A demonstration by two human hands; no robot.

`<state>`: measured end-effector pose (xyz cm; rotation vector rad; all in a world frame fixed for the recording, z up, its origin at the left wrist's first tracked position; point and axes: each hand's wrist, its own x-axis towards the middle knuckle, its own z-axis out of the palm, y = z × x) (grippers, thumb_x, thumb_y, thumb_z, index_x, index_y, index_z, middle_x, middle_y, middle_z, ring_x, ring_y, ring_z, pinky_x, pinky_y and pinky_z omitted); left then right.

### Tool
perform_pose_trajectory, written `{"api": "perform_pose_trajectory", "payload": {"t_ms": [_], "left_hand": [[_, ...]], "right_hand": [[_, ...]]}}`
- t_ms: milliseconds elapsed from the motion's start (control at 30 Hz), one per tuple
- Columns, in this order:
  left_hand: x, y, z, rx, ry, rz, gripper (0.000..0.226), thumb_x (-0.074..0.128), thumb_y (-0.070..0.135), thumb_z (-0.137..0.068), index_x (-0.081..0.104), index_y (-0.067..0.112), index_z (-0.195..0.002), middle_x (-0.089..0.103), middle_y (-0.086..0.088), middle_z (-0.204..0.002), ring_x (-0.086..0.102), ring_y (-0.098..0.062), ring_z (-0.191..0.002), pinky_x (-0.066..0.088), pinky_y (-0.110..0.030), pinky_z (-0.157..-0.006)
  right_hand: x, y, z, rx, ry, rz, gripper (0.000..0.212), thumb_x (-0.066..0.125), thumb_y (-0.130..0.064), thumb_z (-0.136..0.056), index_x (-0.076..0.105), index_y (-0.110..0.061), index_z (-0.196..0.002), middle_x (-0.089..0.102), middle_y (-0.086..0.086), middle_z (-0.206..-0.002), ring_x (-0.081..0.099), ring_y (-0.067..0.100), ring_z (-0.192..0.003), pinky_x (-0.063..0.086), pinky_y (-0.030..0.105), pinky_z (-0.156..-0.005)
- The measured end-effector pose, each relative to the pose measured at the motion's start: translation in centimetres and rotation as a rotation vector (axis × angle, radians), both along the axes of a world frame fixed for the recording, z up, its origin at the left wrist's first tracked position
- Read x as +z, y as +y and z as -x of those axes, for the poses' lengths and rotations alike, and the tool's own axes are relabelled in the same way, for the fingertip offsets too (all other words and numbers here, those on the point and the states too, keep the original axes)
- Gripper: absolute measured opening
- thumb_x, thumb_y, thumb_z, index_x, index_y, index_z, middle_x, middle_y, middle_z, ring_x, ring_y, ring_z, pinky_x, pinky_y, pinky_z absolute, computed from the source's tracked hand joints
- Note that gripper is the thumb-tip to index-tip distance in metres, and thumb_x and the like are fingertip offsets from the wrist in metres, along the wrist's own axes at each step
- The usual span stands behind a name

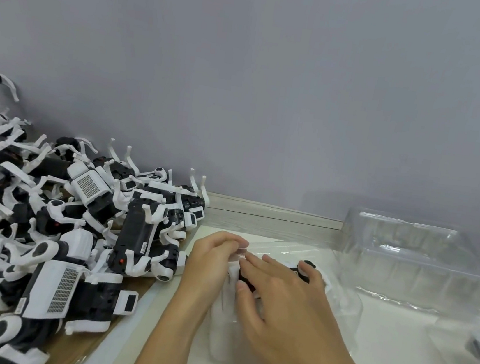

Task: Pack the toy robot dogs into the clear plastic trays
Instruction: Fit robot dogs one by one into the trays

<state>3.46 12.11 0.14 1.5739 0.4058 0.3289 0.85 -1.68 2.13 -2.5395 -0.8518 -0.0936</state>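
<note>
A plain grey wall backs the pale surface (393, 354). Both hands' fingers (249, 261) curl onto a toy robot dog (303, 271) in a clear plastic tray (348, 300) beneath them; flimsy plastic could buckle, leaving legs unseated.

I am looking at a toy-packing workbench: toy robot dogs (75, 221) lying heaped beside stacked clear trays (417, 260) against a bare wall (246, 75).
</note>
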Motion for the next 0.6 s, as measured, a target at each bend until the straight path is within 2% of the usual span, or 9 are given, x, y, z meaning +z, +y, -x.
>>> {"api": "perform_pose_trajectory", "payload": {"t_ms": [67, 133, 200, 267, 333, 400, 467, 500, 600], "left_hand": [[0.1, 0.0, 0.2, -0.010, -0.048, -0.108, 0.025, 0.054, 0.000, -0.092, 0.075, 0.012, -0.084, 0.074, 0.005, -0.083, 0.069, -0.009, -0.088, 0.049, -0.010, -0.072], [0.3, 0.2, 0.3, 0.002, -0.122, -0.336, 0.024, 0.056, 0.002, -0.093, 0.074, 0.018, -0.088, 0.073, 0.011, -0.087, 0.067, -0.006, -0.093, 0.048, -0.014, -0.081], [1.0, 0.1, 0.7, -0.034, -0.188, -0.591, 0.017, 0.061, 0.012, -0.094, 0.074, 0.024, -0.094, 0.071, 0.016, -0.095, 0.063, -0.001, -0.099, 0.046, -0.020, -0.089], [2.1, -0.6, 1.2, -0.161, -0.174, -0.772, 0.014, 0.066, 0.036, -0.090, 0.069, 0.033, -0.102, 0.065, 0.023, -0.107, 0.055, 0.004, -0.109, 0.041, -0.021, -0.097], [2.9, -1.5, 1.8, -0.330, -0.039, -0.908, 0.050, 0.058, 0.074, -0.072, 0.060, 0.045, -0.113, 0.053, 0.030, -0.123, 0.042, 0.004, -0.122, 0.032, -0.026, -0.106], [3.3, -2.5, 2.2, -0.479, 0.156, -1.025, 0.082, 0.046, 0.094, -0.052, 0.044, 0.057, -0.125, 0.036, 0.028, -0.143, 0.025, -0.002, -0.136, 0.016, -0.036, -0.118], [3.3, -3.0, 2.3, -0.545, 0.265, -1.089, 0.091, 0.049, 0.095, -0.047, 0.037, 0.061, -0.130, 0.020, 0.023, -0.155, 0.010, -0.002, -0.143, -0.002, -0.043, -0.121], [3.4, -3.1, 2.3, -0.548, 0.279, -1.090, 0.090, 0.053, 0.093, -0.049, 0.038, 0.061, -0.132, 0.016, 0.022, -0.157, 0.007, -0.002, -0.144, -0.006, -0.043, -0.120], [3.5, -3.0, 2.5, -0.564, 0.256, -1.051, 0.092, 0.059, 0.091, -0.046, 0.044, 0.060, -0.132, 0.016, 0.025, -0.156, 0.001, 0.012, -0.138, -0.009, -0.041, -0.121]], "right_hand": [[-0.1, -0.5, -0.4, 0.010, 0.038, -0.200, 0.029, 0.029, -0.040, -0.099, 0.056, -0.040, -0.111, 0.055, -0.031, -0.113, 0.041, -0.006, -0.116, 0.024, 0.032, -0.114], [0.3, -1.4, -1.1, -0.037, 0.086, -0.452, 0.034, 0.044, -0.034, -0.098, 0.064, -0.033, -0.126, 0.057, -0.025, -0.131, 0.042, -0.010, -0.127, 0.033, 0.021, -0.110], [0.9, -2.9, -2.1, -0.097, 0.037, -0.561, 0.033, 0.051, -0.029, -0.096, 0.067, -0.030, -0.125, 0.059, -0.027, -0.126, 0.044, -0.018, -0.122, 0.034, 0.006, -0.102], [1.3, -4.6, -3.1, -0.159, -0.023, -0.613, 0.031, 0.054, -0.024, -0.095, 0.069, -0.029, -0.121, 0.059, -0.030, -0.116, 0.044, -0.028, -0.111, 0.029, -0.005, -0.092], [1.6, -6.1, -3.9, -0.219, -0.043, -0.649, 0.029, 0.055, -0.021, -0.095, 0.071, -0.031, -0.118, 0.060, -0.031, -0.111, 0.046, -0.028, -0.106, 0.032, -0.004, -0.090], [1.7, -7.0, -4.3, -0.260, -0.030, -0.663, 0.028, 0.054, -0.022, -0.096, 0.071, -0.033, -0.116, 0.059, -0.035, -0.108, 0.053, -0.016, -0.108, 0.038, 0.004, -0.094], [1.8, -7.2, -4.3, -0.276, -0.008, -0.676, 0.028, 0.055, -0.022, -0.097, 0.070, -0.034, -0.116, 0.056, -0.039, -0.105, 0.057, -0.007, -0.109, 0.043, 0.016, -0.097], [1.8, -7.2, -4.3, -0.275, -0.008, -0.683, 0.028, 0.055, -0.022, -0.097, 0.071, -0.034, -0.116, 0.056, -0.040, -0.105, 0.057, -0.007, -0.109, 0.043, 0.016, -0.096], [1.9, -6.6, -4.2, -0.243, -0.030, -0.698, 0.028, 0.054, -0.022, -0.096, 0.071, -0.034, -0.115, 0.062, -0.033, -0.110, 0.054, -0.014, -0.111, 0.041, 0.005, -0.093]]}}
